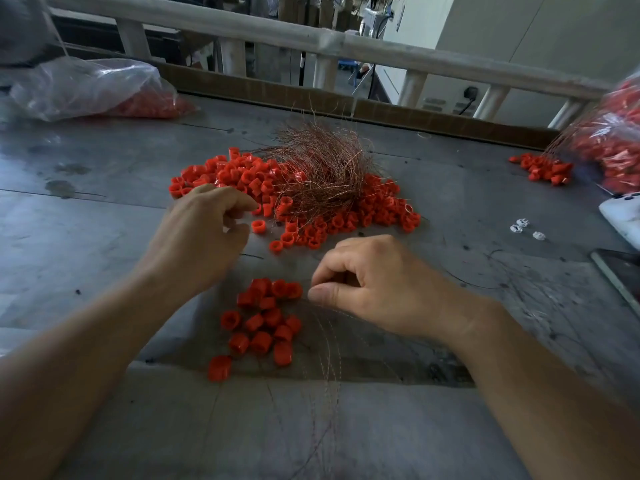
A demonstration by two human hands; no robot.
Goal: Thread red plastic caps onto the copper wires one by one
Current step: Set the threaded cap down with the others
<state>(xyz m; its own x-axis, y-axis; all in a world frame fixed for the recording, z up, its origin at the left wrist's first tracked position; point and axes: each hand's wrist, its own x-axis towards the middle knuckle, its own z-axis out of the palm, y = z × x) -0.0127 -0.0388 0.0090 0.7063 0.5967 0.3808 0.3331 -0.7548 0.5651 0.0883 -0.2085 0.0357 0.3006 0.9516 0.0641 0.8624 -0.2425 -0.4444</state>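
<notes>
Copper strands [329,341] fan toward me from my right hand [367,289], thumb and forefinger pinched on them, nearer me than the wire tangle [318,171]; red caps [266,317] cluster beside that pinch; my left hand [204,233] curls at a loose cap [258,226] by the tangle's near edge, grip unclear; fetching step, I judge; next, align its bore with one strand tip.

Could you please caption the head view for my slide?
Right hand pinches copper wires beside a cluster of red caps; left hand hovers at the main pile.
</notes>
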